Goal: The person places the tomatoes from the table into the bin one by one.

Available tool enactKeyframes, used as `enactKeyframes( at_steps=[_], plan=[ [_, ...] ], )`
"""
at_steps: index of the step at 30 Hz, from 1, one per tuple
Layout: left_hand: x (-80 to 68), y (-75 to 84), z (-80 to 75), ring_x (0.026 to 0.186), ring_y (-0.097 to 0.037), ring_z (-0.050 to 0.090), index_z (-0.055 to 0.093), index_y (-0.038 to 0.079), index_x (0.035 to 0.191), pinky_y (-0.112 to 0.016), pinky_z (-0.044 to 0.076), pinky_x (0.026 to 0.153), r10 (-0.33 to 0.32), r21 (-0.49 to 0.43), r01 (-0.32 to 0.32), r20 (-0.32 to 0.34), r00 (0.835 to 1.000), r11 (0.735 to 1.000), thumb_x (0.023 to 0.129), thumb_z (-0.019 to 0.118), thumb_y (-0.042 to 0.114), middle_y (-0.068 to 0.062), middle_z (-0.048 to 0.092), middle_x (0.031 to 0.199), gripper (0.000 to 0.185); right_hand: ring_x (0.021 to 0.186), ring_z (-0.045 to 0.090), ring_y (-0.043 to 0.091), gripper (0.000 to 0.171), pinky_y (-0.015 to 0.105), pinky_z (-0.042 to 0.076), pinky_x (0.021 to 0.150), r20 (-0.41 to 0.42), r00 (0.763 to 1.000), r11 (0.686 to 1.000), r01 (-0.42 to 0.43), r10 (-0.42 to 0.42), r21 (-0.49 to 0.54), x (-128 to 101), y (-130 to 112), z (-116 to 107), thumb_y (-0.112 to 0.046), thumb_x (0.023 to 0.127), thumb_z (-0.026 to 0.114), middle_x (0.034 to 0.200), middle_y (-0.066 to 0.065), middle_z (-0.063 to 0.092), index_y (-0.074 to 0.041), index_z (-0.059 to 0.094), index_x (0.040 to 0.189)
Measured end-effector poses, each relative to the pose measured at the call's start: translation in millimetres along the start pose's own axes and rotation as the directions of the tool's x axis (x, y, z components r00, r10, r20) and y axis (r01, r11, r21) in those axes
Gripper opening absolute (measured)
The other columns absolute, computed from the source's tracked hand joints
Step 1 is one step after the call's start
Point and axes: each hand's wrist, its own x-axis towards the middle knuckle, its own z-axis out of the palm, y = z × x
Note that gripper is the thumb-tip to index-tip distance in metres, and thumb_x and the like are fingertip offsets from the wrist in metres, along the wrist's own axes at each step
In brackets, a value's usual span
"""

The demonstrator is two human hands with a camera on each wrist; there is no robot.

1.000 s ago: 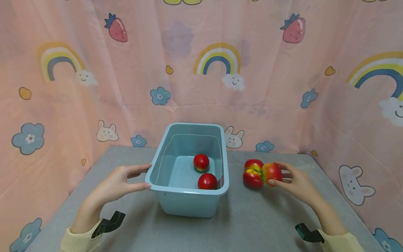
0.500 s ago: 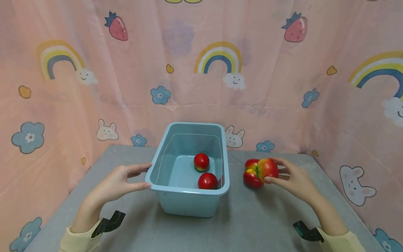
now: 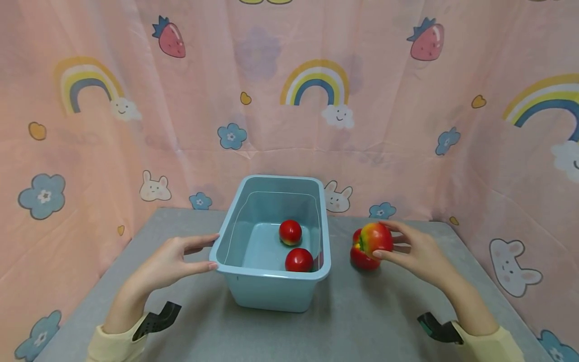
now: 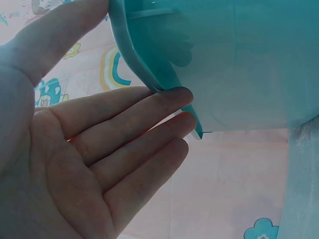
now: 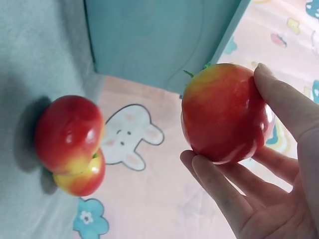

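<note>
Right hand [image 3: 418, 253] holds apple [image 3: 375, 238]; left hand [image 3: 169, 261] touches bin [image 3: 271, 291].

Sleeves: pale yellow, long, ending at my wrists with soft bunched cuffs.
Left hand [image 3: 169, 262]: bare, no rings, nails short and unpainted.
Right hand [image 3: 418, 255]: bare too, no rings, nails short and plain.
Left wrist mount [image 3: 157, 318]: black plastic bracket with a teal-edged angled arm, sitting just above my cuff.
Right wrist mount [image 3: 440, 331]: matching black bracket, teal trim, same angular shape.
</note>
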Motion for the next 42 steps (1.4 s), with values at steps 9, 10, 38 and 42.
enactKeyframes(
  at_steps=[9,10,38,42],
  plan=[
    [0.0,0.0,0.1,0.12,-0.031,0.057,0.056,0.01,0.133,-0.044,0.047,0.101,0.012,-0.003,-0.012,0.0,1.0,1.0,0.081,0.072,0.041,-0.004,0.059,0.132,0.063,0.098,0.066,0.037,0.069,0.038,0.061,0.067,0.007,0.999,0.999,0.033,-0.033,0.008,2,-14,-4,-0.042,0.078,0.076,0.123,0.018,0.061,-0.011,0.05,0.135],
    [0.0,0.0,0.1,0.12,-0.031,0.056,0.056,0.01,0.133,-0.044,0.047,0.101,0.013,-0.004,-0.013,0.0,1.0,1.0,0.081,0.072,0.041,-0.004,0.059,0.132,0.063,0.098,0.066,0.037,0.07,0.037,0.061,0.067,0.005,0.999,0.999,0.035,-0.035,0.01,3,-15,-5,-0.042,0.078,0.076,0.123,0.018,0.061,-0.012,0.05,0.135],
    [-0.2,-1.0,1.1,0.12,-0.032,0.056,0.056,0.015,0.134,-0.045,0.048,0.1,-0.003,-0.005,0.003,0.003,1.0,1.0,0.082,0.071,0.044,-0.002,0.059,0.132,0.061,0.098,0.066,0.026,0.072,0.032,0.061,0.069,0.025,0.992,0.992,0.122,-0.123,0.043,18,-59,-12,-0.044,0.075,0.078,0.124,0.008,0.061,-0.019,0.05,0.136],
    [-0.2,-1.0,1.0,0.12,-0.033,0.056,0.056,0.014,0.134,-0.046,0.048,0.1,-0.006,-0.008,0.006,0.002,1.0,1.0,0.082,0.071,0.044,-0.002,0.059,0.132,0.062,0.098,0.066,0.025,0.072,0.032,0.061,0.07,0.044,0.99,0.99,0.133,-0.135,0.046,22,-64,-12,-0.045,0.075,0.077,0.125,0.007,0.061,-0.02,0.05,0.136]
  ],
)
